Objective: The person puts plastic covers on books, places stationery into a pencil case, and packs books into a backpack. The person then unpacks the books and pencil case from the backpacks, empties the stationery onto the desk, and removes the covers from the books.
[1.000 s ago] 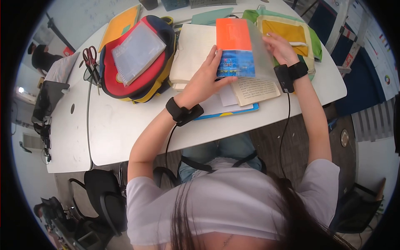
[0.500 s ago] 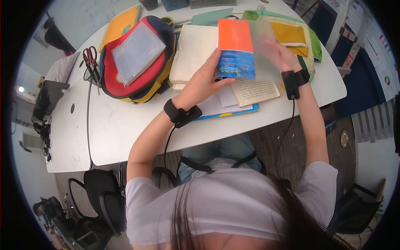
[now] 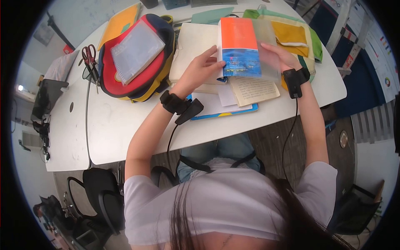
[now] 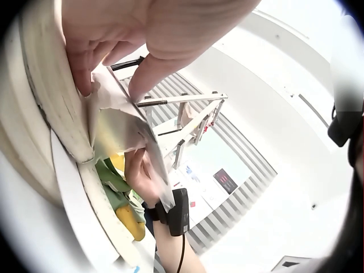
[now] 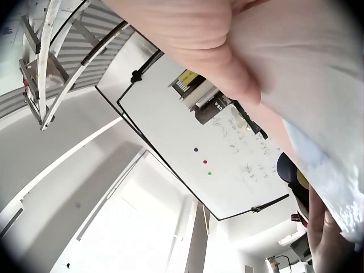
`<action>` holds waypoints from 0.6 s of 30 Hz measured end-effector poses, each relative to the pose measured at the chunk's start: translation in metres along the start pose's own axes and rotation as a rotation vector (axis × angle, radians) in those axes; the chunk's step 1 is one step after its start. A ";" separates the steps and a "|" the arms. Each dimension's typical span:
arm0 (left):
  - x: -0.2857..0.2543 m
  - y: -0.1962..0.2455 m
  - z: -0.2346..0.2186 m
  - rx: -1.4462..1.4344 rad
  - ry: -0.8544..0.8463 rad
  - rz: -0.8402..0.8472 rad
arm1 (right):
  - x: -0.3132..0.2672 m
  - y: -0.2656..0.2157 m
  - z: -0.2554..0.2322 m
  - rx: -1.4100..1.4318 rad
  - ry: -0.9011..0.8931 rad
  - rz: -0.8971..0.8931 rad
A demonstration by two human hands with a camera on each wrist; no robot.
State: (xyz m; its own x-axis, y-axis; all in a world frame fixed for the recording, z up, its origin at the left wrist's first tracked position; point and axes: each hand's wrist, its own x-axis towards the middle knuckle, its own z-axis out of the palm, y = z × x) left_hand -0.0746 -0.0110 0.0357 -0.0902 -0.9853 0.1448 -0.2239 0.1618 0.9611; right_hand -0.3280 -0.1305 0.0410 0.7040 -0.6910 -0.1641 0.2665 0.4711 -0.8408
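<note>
Since a second ago the left hand [image 3: 203,68] has slid up the book's [image 3: 240,46] left edge, fingers now curled over it near the blue lower cover. At the book's right side, the right hand [image 3: 280,56] pinches a clear plastic sleeve [image 3: 266,46]. Held just above the white desk [image 3: 125,125], the book has an orange top half (its print too small to read). Below it lies a page of dense print [image 3: 254,89]. A red backpack [image 3: 137,58] and scissors [image 3: 88,56] lie left.

A red backpack [image 3: 137,58] lies on the white table [image 3: 125,129] beside scissors [image 3: 89,56].
</note>
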 end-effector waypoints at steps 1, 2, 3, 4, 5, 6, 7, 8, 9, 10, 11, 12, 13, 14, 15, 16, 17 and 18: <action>0.002 0.004 -0.001 0.030 -0.052 -0.041 | -0.001 0.001 0.001 -0.026 0.016 -0.028; 0.003 0.008 -0.002 0.060 -0.103 -0.083 | -0.001 0.002 0.002 -0.052 0.032 -0.056; 0.004 0.013 -0.002 0.061 -0.103 -0.082 | -0.001 0.001 -0.002 -0.052 0.031 -0.057; 0.002 0.022 -0.002 0.134 -0.112 -0.107 | -0.001 0.000 -0.006 -0.077 0.026 -0.033; 0.001 0.027 0.000 0.206 -0.121 -0.131 | -0.001 0.000 -0.009 -0.102 0.021 -0.008; 0.003 0.024 0.002 0.207 -0.123 -0.133 | -0.003 -0.004 -0.012 -0.100 0.022 -0.008; 0.005 0.021 0.003 0.312 -0.104 -0.017 | -0.007 -0.012 -0.008 -0.091 -0.001 0.044; 0.009 0.020 0.005 0.416 -0.083 0.102 | -0.010 -0.017 -0.006 -0.083 -0.025 0.094; 0.012 0.020 0.006 0.416 -0.084 0.105 | -0.012 -0.016 -0.007 -0.084 -0.025 0.091; 0.015 0.025 0.008 0.450 -0.105 0.059 | -0.014 -0.014 -0.007 -0.119 0.012 0.049; 0.018 0.028 0.008 0.485 -0.126 0.013 | -0.014 -0.012 -0.009 -0.154 0.048 0.007; 0.022 0.028 0.009 0.485 -0.124 0.014 | -0.013 -0.010 -0.014 -0.155 0.047 0.006; 0.026 0.027 0.010 0.511 -0.103 0.016 | -0.011 -0.008 -0.020 -0.115 0.046 0.028; 0.030 0.025 0.010 0.538 -0.081 0.017 | -0.009 -0.007 -0.025 -0.075 0.045 0.049; 0.036 0.019 0.011 0.537 -0.080 0.018 | -0.008 -0.006 -0.031 -0.076 0.044 0.049; 0.042 0.013 0.012 0.530 -0.052 0.017 | -0.008 -0.006 -0.033 -0.047 0.041 0.063; 0.046 0.006 0.013 0.524 -0.024 0.016 | -0.007 -0.006 -0.036 -0.018 0.038 0.076; 0.050 -0.001 0.014 0.524 -0.025 0.017 | -0.004 -0.007 -0.038 -0.017 0.038 0.075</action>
State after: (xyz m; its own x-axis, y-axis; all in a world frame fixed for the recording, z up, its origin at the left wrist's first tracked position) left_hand -0.0926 -0.0597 0.0383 -0.1201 -0.9817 0.1476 -0.6768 0.1897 0.7113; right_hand -0.3579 -0.1516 0.0282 0.6957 -0.6748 -0.2462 0.2022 0.5129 -0.8343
